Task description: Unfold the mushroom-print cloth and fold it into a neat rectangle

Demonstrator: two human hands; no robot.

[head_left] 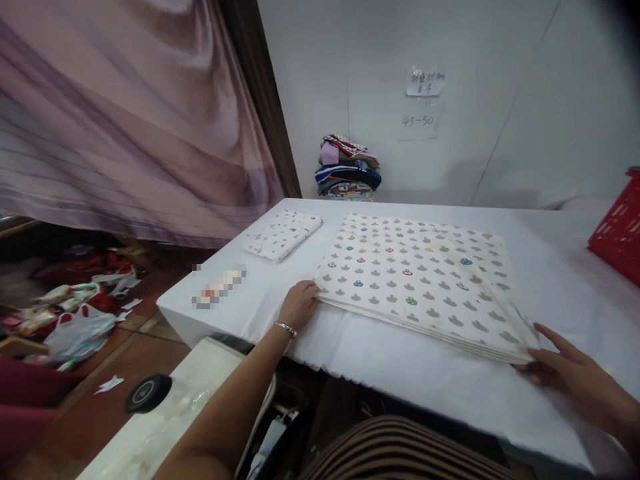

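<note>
1. Cloth first: a folded patterned cloth, cream with small grey and coloured motifs, lies flat on the white-covered bench, several layers showing along its near edge.
2. Left hand rests at the cloth's near left corner, fingers curled over the layered edge and pinching it lightly, a thin bracelet at the wrist.
3. Right hand sits at the near right corner, fingers spread and mostly flat on the bench, fingertips touching the edge; whether they grip any layer I cannot tell.
4. Handling, as a judgement: the cloth looks light, soft and limp, with no stiffness of its own. Lifted by one corner it would likely sag and the layers could slide apart.
5. Hold points, also a judgement: the two near corners, pinching through all layers at once, seem the best places to keep the fold together.
6. Elsewhere, a smaller folded cloth lies to the left, well apart, a stack of folded garments stands against the wall, and a red basket sits at the right edge.
</note>
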